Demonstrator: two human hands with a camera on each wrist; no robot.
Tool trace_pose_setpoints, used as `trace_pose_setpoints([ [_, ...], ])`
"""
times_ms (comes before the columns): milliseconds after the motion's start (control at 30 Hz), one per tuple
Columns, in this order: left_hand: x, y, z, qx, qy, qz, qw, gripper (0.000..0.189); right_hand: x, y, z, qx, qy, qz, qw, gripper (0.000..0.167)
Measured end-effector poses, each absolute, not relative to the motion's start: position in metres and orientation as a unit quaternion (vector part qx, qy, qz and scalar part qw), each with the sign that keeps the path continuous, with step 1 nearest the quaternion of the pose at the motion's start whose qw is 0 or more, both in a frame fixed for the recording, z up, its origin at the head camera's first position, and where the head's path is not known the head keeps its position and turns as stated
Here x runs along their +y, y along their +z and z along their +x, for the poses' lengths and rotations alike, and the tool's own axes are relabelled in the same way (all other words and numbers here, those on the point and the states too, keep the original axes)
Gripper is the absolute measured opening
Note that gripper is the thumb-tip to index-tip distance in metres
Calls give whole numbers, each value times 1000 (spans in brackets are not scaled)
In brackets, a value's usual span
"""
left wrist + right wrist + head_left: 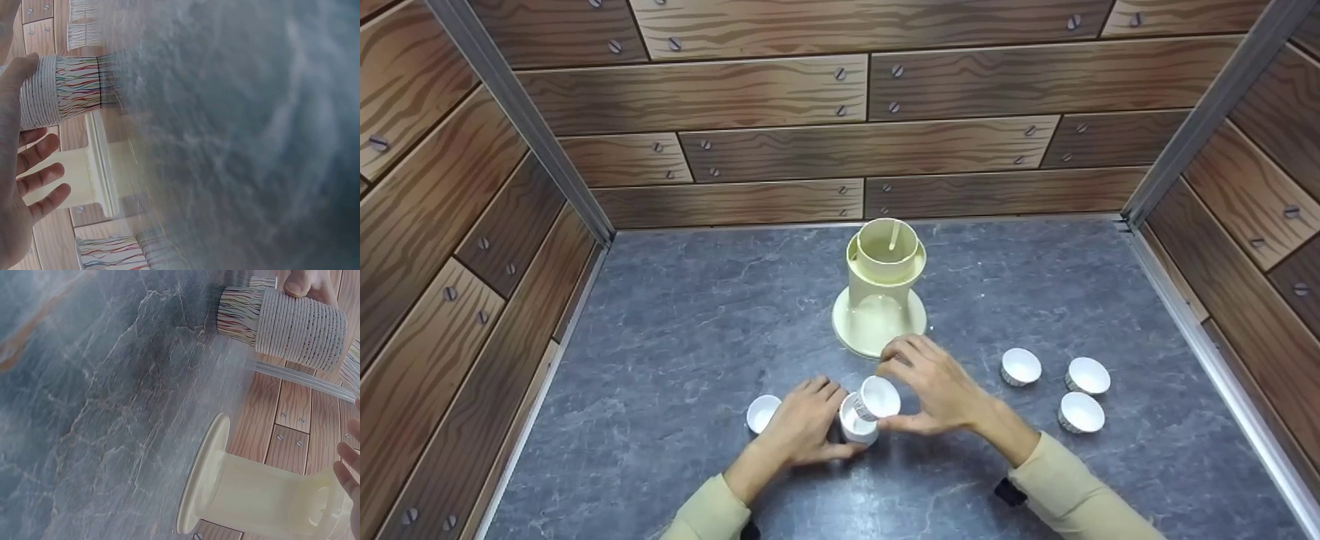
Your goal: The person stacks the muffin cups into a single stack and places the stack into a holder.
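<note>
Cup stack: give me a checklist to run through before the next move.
1. Stack held by the left hand: ok.
2. Right hand gripping a cup: ok.
3. That cup nested in the stack: not ok, held tilted over its mouth.
4. Loose cups gathered: not ok, three lie to the right, one to the left.
5. Cream stand upright: ok.
6. Exact stack count: cannot tell.

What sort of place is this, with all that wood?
Probably a small booth set up for tabletop work: wood-print panels stand at the back and both sides, metal corner strips join them, and a dark marbled tabletop fills the space between.
</note>
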State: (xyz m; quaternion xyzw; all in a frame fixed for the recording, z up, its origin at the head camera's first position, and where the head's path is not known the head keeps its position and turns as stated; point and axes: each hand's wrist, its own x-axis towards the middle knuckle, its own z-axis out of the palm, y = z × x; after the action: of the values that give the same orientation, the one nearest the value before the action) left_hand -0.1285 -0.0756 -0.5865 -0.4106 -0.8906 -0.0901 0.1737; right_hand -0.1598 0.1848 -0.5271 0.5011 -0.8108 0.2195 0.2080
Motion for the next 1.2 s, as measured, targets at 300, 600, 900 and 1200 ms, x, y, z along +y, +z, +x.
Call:
trace_pose_setpoints([
  [300,-76,-586,-129,-891,-82,-411,177,70,180,-530,-160,-812,213,502,208,61],
  [600,-76,-584,-129,-891,-85,-412,170,66,178,-533,-162,-810,207,505,215,61],
  [900,-76,-586,-128,-889,-80,-415,177,69,171,-530,-159,-820,172,511,190,63],
  [1200,-76,-587,-129,-887,-86,-416,181,68,167,-533,-160,-820,154,515,195,63],
])
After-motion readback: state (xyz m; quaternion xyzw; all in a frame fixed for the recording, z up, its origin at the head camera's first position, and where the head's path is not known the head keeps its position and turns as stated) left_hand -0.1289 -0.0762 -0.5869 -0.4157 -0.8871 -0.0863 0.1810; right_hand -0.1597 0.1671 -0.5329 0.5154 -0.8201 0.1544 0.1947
